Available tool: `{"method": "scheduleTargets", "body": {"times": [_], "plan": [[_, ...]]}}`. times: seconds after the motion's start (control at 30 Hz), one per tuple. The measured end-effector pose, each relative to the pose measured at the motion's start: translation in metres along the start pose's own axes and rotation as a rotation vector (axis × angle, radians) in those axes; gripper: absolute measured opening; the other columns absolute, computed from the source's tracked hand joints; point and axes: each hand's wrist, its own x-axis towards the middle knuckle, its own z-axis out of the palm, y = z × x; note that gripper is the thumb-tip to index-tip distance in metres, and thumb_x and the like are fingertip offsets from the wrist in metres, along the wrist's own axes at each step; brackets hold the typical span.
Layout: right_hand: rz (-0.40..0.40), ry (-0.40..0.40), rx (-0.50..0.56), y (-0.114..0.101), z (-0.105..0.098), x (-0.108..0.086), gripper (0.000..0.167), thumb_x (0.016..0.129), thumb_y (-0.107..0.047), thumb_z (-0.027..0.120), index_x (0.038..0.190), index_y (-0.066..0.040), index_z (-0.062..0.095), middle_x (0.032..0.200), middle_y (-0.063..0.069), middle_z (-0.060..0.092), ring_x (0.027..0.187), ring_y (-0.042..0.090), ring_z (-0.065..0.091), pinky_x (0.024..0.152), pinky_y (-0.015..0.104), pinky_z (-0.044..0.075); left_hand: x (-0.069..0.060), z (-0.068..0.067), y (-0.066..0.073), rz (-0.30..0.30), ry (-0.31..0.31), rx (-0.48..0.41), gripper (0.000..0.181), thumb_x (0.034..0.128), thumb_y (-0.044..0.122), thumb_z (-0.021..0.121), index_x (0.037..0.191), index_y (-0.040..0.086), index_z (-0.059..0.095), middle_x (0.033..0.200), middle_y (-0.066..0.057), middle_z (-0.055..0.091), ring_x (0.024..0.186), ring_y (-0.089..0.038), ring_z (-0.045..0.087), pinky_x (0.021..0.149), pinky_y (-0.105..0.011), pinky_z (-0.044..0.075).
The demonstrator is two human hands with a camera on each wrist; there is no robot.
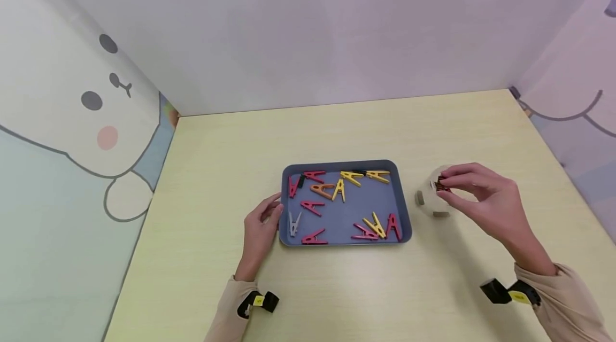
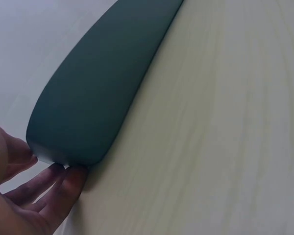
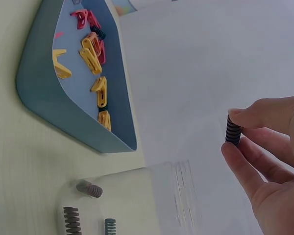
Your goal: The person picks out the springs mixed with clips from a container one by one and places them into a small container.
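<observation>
My right hand [image 1: 486,200] pinches a small dark coil spring [image 3: 232,130] between thumb and fingertips, above a clear jar [image 3: 186,193]. Inside the jar several springs [image 3: 72,221] show through its wall. To the left, a blue-grey tray [image 1: 346,214] holds many small clothespins: red, yellow [image 1: 374,225], an orange one [image 1: 322,189] and a grey one [image 1: 294,224]. Dark springs [image 1: 301,181] lie among them. My left hand [image 1: 260,228] rests its fingertips against the outside of the tray's left end; the left wrist view shows the fingers low on that wall.
A pale wood-grain table [image 1: 216,171] carries the tray and the jar. A white wall [image 1: 337,37] stands behind it. Side panels with cartoon animals [image 1: 96,117] rise at the left and right. Each wrist wears a small black camera.
</observation>
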Motion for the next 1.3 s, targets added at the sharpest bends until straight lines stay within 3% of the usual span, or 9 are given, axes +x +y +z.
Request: {"method": "scheduleTargets", "body": {"times": [0.17,0.33,0.63,0.8,0.97,1.2,1.3], "plan": [[0.002,0.027,-0.014,0.001,-0.006,-0.002,0.03,0.064,0.025,0.072,0.091,0.012,0.068,0.102,0.016,0.063,0.097,0.017,0.061,0.085,0.018,0.05,0.0,-0.001,0.0,0.004,0.007,0.011,0.03,0.0927,0.007,0.06,0.122,0.0,0.063,0.105,-0.022,0.064,0.091,-0.038,0.063,0.065,-0.04,0.057],[-0.005,0.05,0.066,0.005,-0.013,-0.004,0.029,0.064,0.028,0.069,0.091,0.016,0.066,0.102,0.019,0.063,0.095,0.019,0.061,0.085,0.02,0.051,0.0,-0.001,0.001,-0.008,0.003,0.016,0.03,0.0928,0.007,0.06,0.122,0.001,0.062,0.105,-0.021,0.064,0.091,-0.038,0.063,0.065,-0.042,0.057],[-0.008,0.094,0.177,0.012,-0.02,-0.007,0.025,0.064,0.029,0.068,0.087,0.021,0.064,0.1,0.021,0.064,0.094,0.022,0.061,0.083,0.022,0.052,0.0,0.0,0.0,-0.008,0.004,0.014,0.03,0.0927,0.007,0.06,0.122,0.001,0.063,0.106,-0.022,0.064,0.091,-0.038,0.063,0.063,-0.036,0.057],[-0.008,0.121,0.115,0.014,-0.023,-0.01,0.022,0.064,0.027,0.07,0.084,0.019,0.065,0.1,0.02,0.065,0.091,0.019,0.063,0.081,0.02,0.052,0.001,-0.001,0.0,-0.003,0.002,0.008,0.03,0.0926,0.007,0.06,0.121,0.0,0.063,0.106,-0.023,0.064,0.091,-0.039,0.063,0.062,-0.035,0.057],[-0.014,0.134,0.113,0.017,-0.026,-0.011,0.021,0.065,0.027,0.07,0.083,0.02,0.065,0.1,0.021,0.066,0.091,0.019,0.064,0.082,0.02,0.052,0.001,0.0,0.001,-0.001,0.009,0.006,0.029,0.0923,0.006,0.06,0.121,0.0,0.063,0.104,-0.023,0.064,0.09,-0.039,0.063,0.06,-0.027,0.056],[0.046,0.152,-0.064,0.018,-0.027,-0.013,0.019,0.065,0.022,0.073,0.083,0.015,0.068,0.1,0.02,0.066,0.093,0.016,0.064,0.083,0.021,0.051,0.0,0.0,0.001,-0.009,0.016,0.012,0.029,0.0923,0.007,0.061,0.121,0.001,0.063,0.105,-0.022,0.064,0.093,-0.037,0.063,0.061,-0.024,0.055],[0.035,0.143,-0.103,0.021,-0.027,-0.014,0.02,0.066,0.022,0.073,0.083,0.013,0.069,0.1,0.021,0.066,0.093,0.015,0.063,0.083,0.019,0.051,0.0,0.001,0.001,-0.013,0.016,0.016,0.029,0.0926,0.007,0.06,0.121,0.001,0.063,0.106,-0.022,0.064,0.093,-0.037,0.062,0.062,-0.024,0.055]]}}
